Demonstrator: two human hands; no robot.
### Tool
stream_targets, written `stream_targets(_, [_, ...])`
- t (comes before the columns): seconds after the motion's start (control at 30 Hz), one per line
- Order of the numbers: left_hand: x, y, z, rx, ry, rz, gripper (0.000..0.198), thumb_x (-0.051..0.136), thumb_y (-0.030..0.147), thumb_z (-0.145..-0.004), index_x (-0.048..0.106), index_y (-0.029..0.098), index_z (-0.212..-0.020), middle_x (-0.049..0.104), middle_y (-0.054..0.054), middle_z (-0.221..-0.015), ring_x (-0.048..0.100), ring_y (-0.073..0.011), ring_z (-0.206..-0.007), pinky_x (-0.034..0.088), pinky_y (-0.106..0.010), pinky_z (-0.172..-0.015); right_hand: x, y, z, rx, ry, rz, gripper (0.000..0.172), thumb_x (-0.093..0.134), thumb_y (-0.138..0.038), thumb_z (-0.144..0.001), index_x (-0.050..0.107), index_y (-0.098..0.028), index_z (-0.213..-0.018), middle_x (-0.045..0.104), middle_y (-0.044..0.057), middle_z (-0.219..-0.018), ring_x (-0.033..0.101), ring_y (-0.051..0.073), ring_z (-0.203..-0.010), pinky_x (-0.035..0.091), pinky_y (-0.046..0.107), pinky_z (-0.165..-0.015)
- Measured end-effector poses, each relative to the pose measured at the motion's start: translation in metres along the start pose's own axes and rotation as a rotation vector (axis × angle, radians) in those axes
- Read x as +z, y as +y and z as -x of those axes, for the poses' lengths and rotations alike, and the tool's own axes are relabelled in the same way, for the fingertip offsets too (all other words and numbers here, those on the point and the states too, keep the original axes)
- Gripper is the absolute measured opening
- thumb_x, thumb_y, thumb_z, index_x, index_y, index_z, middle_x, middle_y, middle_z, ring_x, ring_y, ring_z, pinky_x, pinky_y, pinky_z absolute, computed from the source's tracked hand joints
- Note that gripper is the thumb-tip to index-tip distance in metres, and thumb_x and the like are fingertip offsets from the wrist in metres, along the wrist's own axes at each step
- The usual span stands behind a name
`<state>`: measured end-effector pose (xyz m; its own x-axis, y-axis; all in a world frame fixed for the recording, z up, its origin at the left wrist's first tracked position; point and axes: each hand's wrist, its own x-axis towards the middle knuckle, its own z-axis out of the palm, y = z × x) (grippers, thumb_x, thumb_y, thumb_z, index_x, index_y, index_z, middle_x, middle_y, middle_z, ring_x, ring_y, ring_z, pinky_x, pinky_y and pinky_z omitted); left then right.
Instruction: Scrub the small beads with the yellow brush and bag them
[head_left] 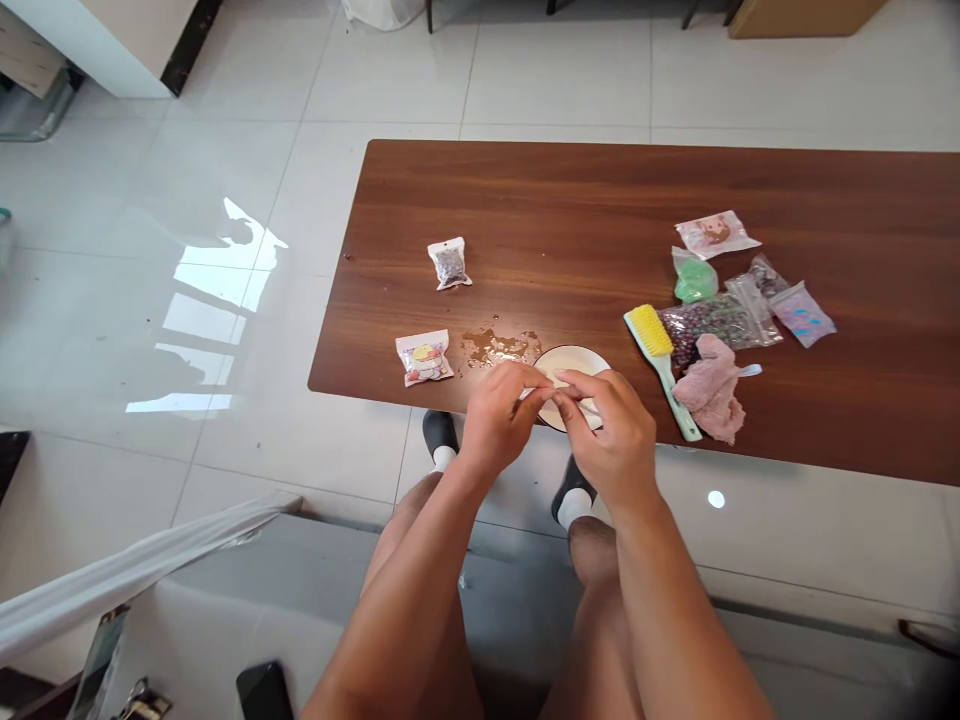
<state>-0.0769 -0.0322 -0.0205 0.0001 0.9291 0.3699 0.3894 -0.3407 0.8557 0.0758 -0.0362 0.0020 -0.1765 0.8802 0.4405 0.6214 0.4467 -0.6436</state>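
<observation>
Glossy white tile floor (375, 90), sunlight patches (210, 290) reflected on it, left of a long dark wood table (750, 180). White cabinet (90, 45) top left, cardboard box (802, 15) top right, pale seat (225, 640) at bottom edge.

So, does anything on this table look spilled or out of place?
Yes: a blotchy brown smear sits on the wooden table, just beside the white plate. It looks like a spill or residue, though what it is cannot be told from here.
</observation>
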Motion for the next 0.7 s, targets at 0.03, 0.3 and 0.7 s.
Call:
stream_targets(0.03, [0.0011, -0.0003, 0.0009, -0.013, 0.001, 0.029, 0.02, 0.057, 0.035, -0.103, 0.064, 0.022, -0.09, 0.072, -0.002, -0.09, 0.067, -0.0148, -0.088, 0.054, -0.032, -0.086, 0.0003, -0.0006, -0.0003, -0.006, 0.001, -0.003, 0.028, 0.064, -0.017, -0.097, 0.067, -0.03, -0.122, 0.07, 0.003, -0.095, 0.067, 0.021, -0.086, 0.055, 0.037, -0.079])
stream_targets(0.3, [0.004, 0.0009, 0.0014, -0.077, -0.017, 0.172, 0.026, 0.056, 0.046, -0.103, 0.062, 0.021, -0.095, 0.071, -0.004, -0.095, 0.067, -0.0156, -0.091, 0.055, -0.032, -0.085, 0.0028, -0.0067, 0.0037, 0.045, 0.062, -0.154, 0.03, 0.069, -0.012, -0.092, 0.07, -0.03, -0.116, 0.069, 0.002, -0.097, 0.066, 0.018, -0.085, 0.053, 0.035, -0.077])
stream_targets(0.7, [0.0053, 0.0012, -0.0002, -0.001, 0.054, 0.297, 0.024, 0.057, 0.041, -0.103, 0.063, 0.021, -0.091, 0.07, -0.003, -0.091, 0.064, -0.0145, -0.086, 0.052, -0.031, -0.08, 0.0069, -0.001, 0.0062, 0.107, 0.086, -0.126, 0.036, 0.073, -0.023, -0.091, 0.069, -0.033, -0.125, 0.069, 0.001, -0.093, 0.066, 0.017, -0.079, 0.056, 0.036, -0.077])
